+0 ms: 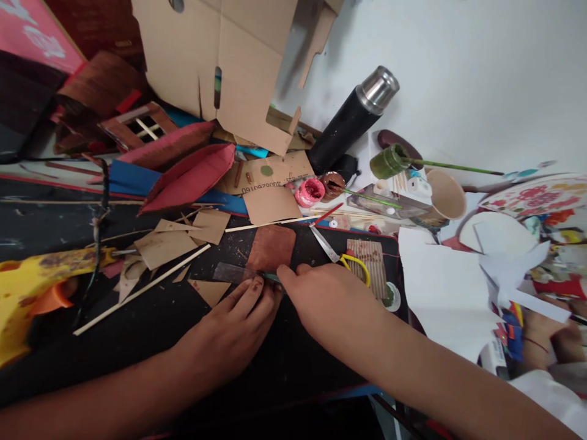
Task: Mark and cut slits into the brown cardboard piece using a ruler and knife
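Observation:
A brown-painted piece of cardboard (272, 246) lies on the black tabletop in front of me. Across its near edge rests a clear plastic ruler (230, 273). My left hand (245, 315) presses the ruler down with bent fingers held close together. The fingers of my right hand (321, 299) are closed round a slim green tool (271, 277), close to the left fingertips; its working end is hidden. Beyond the right hand, scissors with yellow handles (342, 253) lie beside a corrugated cardboard piece (368, 266).
A yellow glue gun (27, 293) lies at left, near cardboard scraps (167, 246) and a thin wooden stick (142, 290). Open paint jars (309, 192) and a black thermos (346, 128) stand behind. White paper (444, 293) is at right, with another person's hand (541, 327) beyond.

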`<control>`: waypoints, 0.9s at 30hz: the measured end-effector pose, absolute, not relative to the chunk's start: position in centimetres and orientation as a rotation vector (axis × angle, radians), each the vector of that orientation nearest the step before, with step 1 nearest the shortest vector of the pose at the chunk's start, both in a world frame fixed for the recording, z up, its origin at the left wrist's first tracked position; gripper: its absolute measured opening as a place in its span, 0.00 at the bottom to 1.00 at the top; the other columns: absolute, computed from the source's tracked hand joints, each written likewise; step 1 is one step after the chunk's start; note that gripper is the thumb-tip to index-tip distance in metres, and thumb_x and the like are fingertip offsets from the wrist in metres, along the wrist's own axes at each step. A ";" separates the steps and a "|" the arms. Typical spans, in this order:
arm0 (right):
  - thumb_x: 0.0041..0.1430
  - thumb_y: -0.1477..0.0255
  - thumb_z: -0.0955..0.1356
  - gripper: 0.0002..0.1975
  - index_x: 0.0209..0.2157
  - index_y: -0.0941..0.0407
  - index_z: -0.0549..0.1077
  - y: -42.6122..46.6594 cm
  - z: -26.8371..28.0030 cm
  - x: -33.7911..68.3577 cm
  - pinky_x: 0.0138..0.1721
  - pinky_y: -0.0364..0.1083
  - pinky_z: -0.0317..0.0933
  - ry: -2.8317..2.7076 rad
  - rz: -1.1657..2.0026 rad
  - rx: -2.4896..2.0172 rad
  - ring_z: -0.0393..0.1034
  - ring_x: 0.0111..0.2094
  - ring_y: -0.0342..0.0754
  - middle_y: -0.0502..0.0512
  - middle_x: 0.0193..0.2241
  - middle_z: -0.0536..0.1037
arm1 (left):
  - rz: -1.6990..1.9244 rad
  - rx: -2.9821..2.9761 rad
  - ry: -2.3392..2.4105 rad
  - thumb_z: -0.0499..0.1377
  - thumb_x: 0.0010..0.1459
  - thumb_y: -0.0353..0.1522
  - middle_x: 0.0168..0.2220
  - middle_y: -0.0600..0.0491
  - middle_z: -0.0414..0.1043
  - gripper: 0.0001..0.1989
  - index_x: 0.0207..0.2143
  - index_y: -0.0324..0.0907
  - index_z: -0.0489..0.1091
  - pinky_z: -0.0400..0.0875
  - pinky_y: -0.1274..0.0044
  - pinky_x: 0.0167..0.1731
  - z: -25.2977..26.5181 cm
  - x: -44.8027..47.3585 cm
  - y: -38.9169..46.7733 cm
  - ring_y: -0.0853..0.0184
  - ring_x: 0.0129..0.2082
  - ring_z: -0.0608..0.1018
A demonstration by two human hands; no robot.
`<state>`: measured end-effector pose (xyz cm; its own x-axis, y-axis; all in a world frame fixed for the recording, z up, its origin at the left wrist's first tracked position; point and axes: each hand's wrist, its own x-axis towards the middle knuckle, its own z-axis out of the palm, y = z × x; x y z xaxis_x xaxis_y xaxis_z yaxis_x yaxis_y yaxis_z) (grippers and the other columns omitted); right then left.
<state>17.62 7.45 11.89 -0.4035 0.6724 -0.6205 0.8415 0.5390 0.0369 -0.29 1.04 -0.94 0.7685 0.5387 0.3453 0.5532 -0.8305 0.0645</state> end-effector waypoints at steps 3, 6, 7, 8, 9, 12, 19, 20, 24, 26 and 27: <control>0.69 0.80 0.63 0.14 0.51 0.58 0.75 7.3 11.7 17.9 0.31 0.47 0.66 2.221 -0.391 1.233 0.82 0.34 0.55 0.62 0.34 0.83 | -0.556 -2.905 -0.904 0.49 0.65 0.27 0.56 0.39 0.74 0.25 0.61 0.28 0.72 0.67 0.61 0.59 -0.8 -0.3 1.1 0.49 0.59 0.73; 0.68 0.81 0.63 0.14 0.50 0.57 0.75 7.1 11.6 18.2 0.29 0.47 0.65 2.224 -0.378 1.248 0.82 0.32 0.55 0.61 0.34 0.83 | -0.537 -2.900 -0.891 0.49 0.64 0.27 0.57 0.40 0.74 0.26 0.61 0.30 0.71 0.67 0.61 0.60 -0.7 -0.4 1.1 0.50 0.59 0.73; 0.68 0.81 0.63 0.14 0.50 0.58 0.74 7.1 11.6 18.3 0.29 0.47 0.65 2.223 -0.374 1.245 0.82 0.32 0.55 0.61 0.34 0.83 | -0.528 -2.898 -0.893 0.49 0.64 0.28 0.56 0.40 0.75 0.26 0.61 0.30 0.71 0.67 0.62 0.60 -0.7 -0.4 1.1 0.50 0.59 0.73; 0.68 0.81 0.63 0.14 0.50 0.58 0.74 7.0 11.6 18.3 0.28 0.47 0.65 2.228 -0.371 1.239 0.82 0.32 0.55 0.61 0.34 0.83 | -0.523 -2.896 -0.896 0.49 0.64 0.28 0.56 0.40 0.75 0.26 0.61 0.30 0.72 0.68 0.62 0.60 -0.7 -0.4 1.1 0.51 0.59 0.73; 0.68 0.81 0.63 0.14 0.50 0.58 0.75 7.0 11.7 18.3 0.28 0.47 0.65 2.237 -0.370 1.232 0.82 0.32 0.56 0.61 0.34 0.83 | -0.521 -2.894 -0.902 0.49 0.64 0.28 0.56 0.40 0.75 0.26 0.61 0.30 0.72 0.68 0.62 0.59 -0.8 -0.4 1.1 0.51 0.59 0.73; 0.68 0.81 0.63 0.13 0.49 0.58 0.75 7.1 11.8 18.4 0.28 0.46 0.64 2.258 -0.356 1.228 0.82 0.33 0.55 0.61 0.33 0.83 | -0.526 -2.900 -0.902 0.49 0.64 0.28 0.56 0.40 0.75 0.26 0.61 0.30 0.72 0.68 0.62 0.60 -0.8 -0.4 1.1 0.50 0.59 0.73; 0.67 0.82 0.63 0.14 0.48 0.58 0.75 7.1 11.9 18.6 0.28 0.46 0.64 2.243 -0.347 1.222 0.82 0.33 0.55 0.61 0.33 0.83 | -0.555 -2.909 -0.906 0.49 0.64 0.27 0.56 0.39 0.74 0.26 0.62 0.28 0.70 0.67 0.62 0.60 -0.9 -0.4 1.1 0.50 0.59 0.73; 0.67 0.82 0.63 0.14 0.49 0.58 0.75 7.1 12.0 18.6 0.28 0.46 0.65 2.238 -0.352 1.217 0.82 0.33 0.55 0.61 0.33 0.83 | -0.555 -2.911 -0.908 0.49 0.64 0.27 0.57 0.39 0.74 0.26 0.62 0.28 0.70 0.67 0.61 0.60 -1.0 -0.4 1.1 0.50 0.59 0.73; 0.68 0.82 0.63 0.13 0.49 0.59 0.75 7.2 12.2 18.6 0.29 0.46 0.66 2.215 -0.372 1.203 0.82 0.34 0.55 0.61 0.33 0.83 | -0.549 -2.908 -0.916 0.48 0.65 0.27 0.57 0.40 0.74 0.26 0.62 0.30 0.70 0.67 0.62 0.60 -1.0 -0.4 1.0 0.50 0.59 0.73; 0.68 0.81 0.63 0.13 0.49 0.59 0.75 7.2 12.3 18.7 0.29 0.46 0.66 2.215 -0.368 1.203 0.82 0.33 0.55 0.61 0.33 0.82 | -0.550 -2.908 -0.914 0.47 0.65 0.27 0.57 0.41 0.74 0.26 0.62 0.30 0.71 0.67 0.62 0.60 -0.9 -0.4 1.0 0.50 0.60 0.73; 0.68 0.81 0.64 0.13 0.49 0.59 0.75 7.2 12.3 18.7 0.29 0.46 0.66 2.218 -0.364 1.203 0.82 0.33 0.55 0.61 0.32 0.82 | -0.554 -2.907 -0.914 0.47 0.65 0.27 0.57 0.41 0.74 0.26 0.61 0.30 0.71 0.67 0.62 0.60 -0.9 -0.4 1.0 0.50 0.59 0.73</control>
<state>18.69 7.18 12.26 -0.4224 0.6716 -0.6087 0.8309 0.5553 0.0361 -0.38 1.05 -0.89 0.7621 0.5455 0.3488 0.5612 -0.8252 0.0643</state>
